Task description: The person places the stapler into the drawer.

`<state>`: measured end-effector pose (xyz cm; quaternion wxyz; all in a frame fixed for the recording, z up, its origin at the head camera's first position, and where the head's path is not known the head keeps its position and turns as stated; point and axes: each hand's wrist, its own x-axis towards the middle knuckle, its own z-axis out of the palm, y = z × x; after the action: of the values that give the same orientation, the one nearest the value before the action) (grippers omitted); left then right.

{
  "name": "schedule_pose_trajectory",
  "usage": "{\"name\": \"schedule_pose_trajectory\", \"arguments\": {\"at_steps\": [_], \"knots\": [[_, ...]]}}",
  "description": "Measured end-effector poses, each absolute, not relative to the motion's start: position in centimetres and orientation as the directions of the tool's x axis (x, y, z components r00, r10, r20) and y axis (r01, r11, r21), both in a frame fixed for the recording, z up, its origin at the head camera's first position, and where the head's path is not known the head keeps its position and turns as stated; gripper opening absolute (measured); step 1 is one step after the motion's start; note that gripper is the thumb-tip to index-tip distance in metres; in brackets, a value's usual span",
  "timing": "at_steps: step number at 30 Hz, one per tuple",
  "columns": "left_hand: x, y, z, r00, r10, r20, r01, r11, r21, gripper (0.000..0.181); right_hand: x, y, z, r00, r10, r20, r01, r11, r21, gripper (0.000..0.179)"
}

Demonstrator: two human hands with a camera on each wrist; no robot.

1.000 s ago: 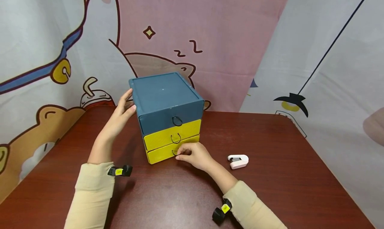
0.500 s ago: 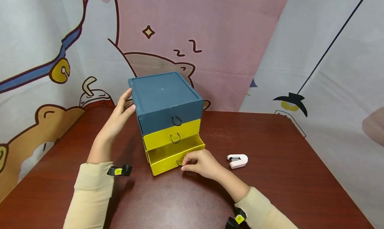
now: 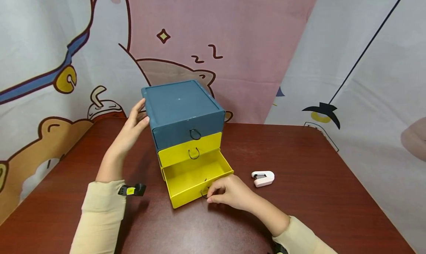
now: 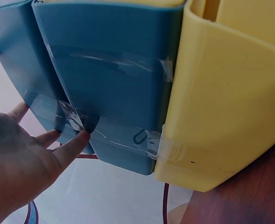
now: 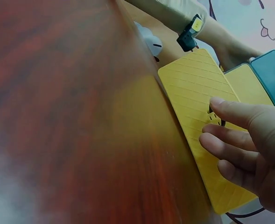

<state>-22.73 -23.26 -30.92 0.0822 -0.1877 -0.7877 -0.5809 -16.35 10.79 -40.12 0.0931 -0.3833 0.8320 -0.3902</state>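
Note:
A small drawer cabinet (image 3: 183,102) stands on the table, blue at the top with yellow drawers below. Its bottom yellow drawer (image 3: 186,198) is pulled well out, so the inside floor shows. My right hand (image 3: 233,193) is at that drawer's front, thumb and curled fingers at its thin dark loop handle (image 3: 203,194). In the right wrist view the thumb and forefinger lie on either side of the handle. My left hand (image 3: 128,130) rests its spread fingertips against the cabinet's left side, near the top. Clear tape (image 4: 123,63) crosses that side in the left wrist view.
A small white stapler-like object (image 3: 263,178) lies on the brown table (image 3: 299,195), right of the drawer. The middle yellow drawer (image 3: 189,148) and the top blue drawer (image 3: 189,130) are closed. A cartoon-print cloth (image 3: 249,54) hangs behind the table.
The bottom drawer has slid from closed to well out toward me, with my right hand moving back and rightward at its handle. My left hand has stayed against the cabinet.

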Motion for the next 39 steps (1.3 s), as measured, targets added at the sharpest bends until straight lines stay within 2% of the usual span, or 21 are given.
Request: {"name": "schedule_pose_trajectory", "arguments": {"at_steps": [12,20,26,39], "knots": [[-22.6,-23.4,-31.0,-0.918,0.200,0.344,0.388,0.259,0.884,0.066,-15.4,11.6,-40.3,-0.635,-0.751,0.181,-0.636,0.376,-0.674,0.005],[-22.6,-23.4,-31.0,-0.918,0.197,0.345,0.389,0.260,0.884,0.066,-15.3,12.7,-39.6,-0.653,-0.730,0.201,-0.597,0.333,-0.729,0.015],[-22.6,-23.4,-31.0,-0.916,0.199,0.348,0.391,0.254,0.885,0.066,-15.2,14.0,-39.0,-0.643,-0.722,0.255,-0.606,0.276,-0.746,0.023],[-22.7,-23.3,-31.1,-0.914,0.202,0.351,0.395,0.247,0.885,0.065,-16.2,18.3,-37.7,-0.660,-0.630,0.409,-0.681,0.272,-0.680,0.035]]}}
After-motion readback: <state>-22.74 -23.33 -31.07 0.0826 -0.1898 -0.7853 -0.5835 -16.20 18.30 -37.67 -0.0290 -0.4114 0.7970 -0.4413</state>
